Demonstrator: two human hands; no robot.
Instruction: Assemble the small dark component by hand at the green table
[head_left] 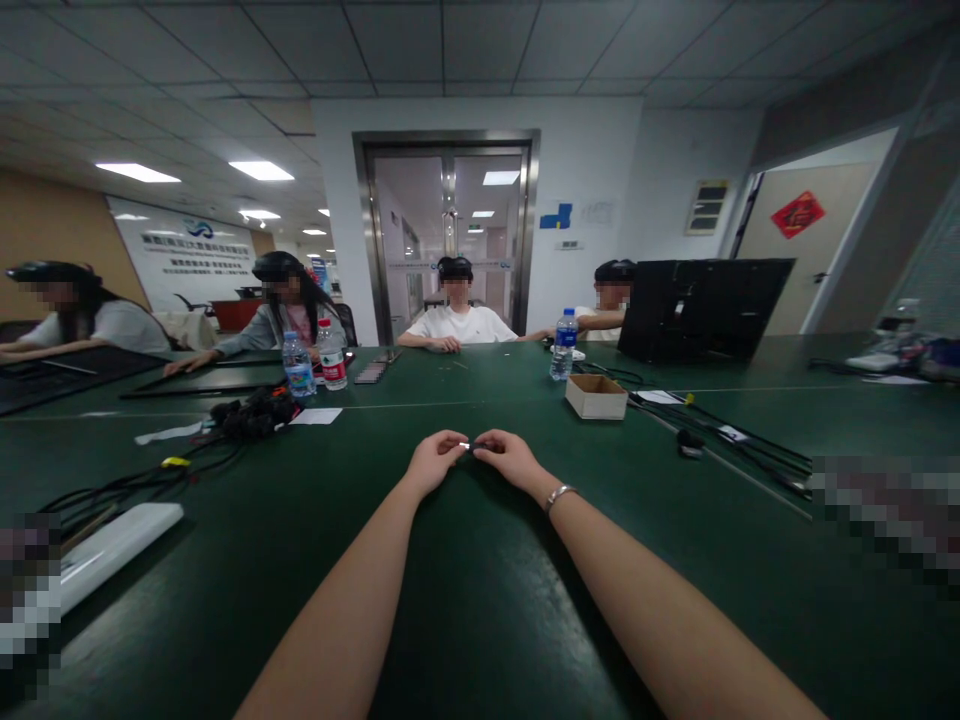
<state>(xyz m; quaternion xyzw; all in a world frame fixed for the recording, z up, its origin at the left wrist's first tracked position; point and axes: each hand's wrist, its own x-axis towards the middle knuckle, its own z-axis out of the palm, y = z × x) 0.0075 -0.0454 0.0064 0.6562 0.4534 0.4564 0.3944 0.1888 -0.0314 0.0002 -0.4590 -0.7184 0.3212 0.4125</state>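
Note:
Just above the green table point(465, 560), my left hand point(436, 462) and my right hand point(511, 458) meet fingertip to fingertip. Between them is a small dark stick-like piece with a bright, silvery end point(470, 447), too small for me to name its kind. The left thumb and fingers pinch the bright end. On the dark end, the right thumb and fingers are closed in a pinch and cover part of it. A metal bracelet point(559, 496) circles my right wrist. The nearest other thing is an open cardboard box point(596, 402), beyond my right hand.
Bottles point(331, 356) and a bundle of black gear point(255, 413) stand to the left, with a white bar-shaped object point(120, 550) nearer me. Another bottle point(563, 345), black cables point(735, 440) and a black monitor point(701, 310) are on the right. Several people sit around the table.

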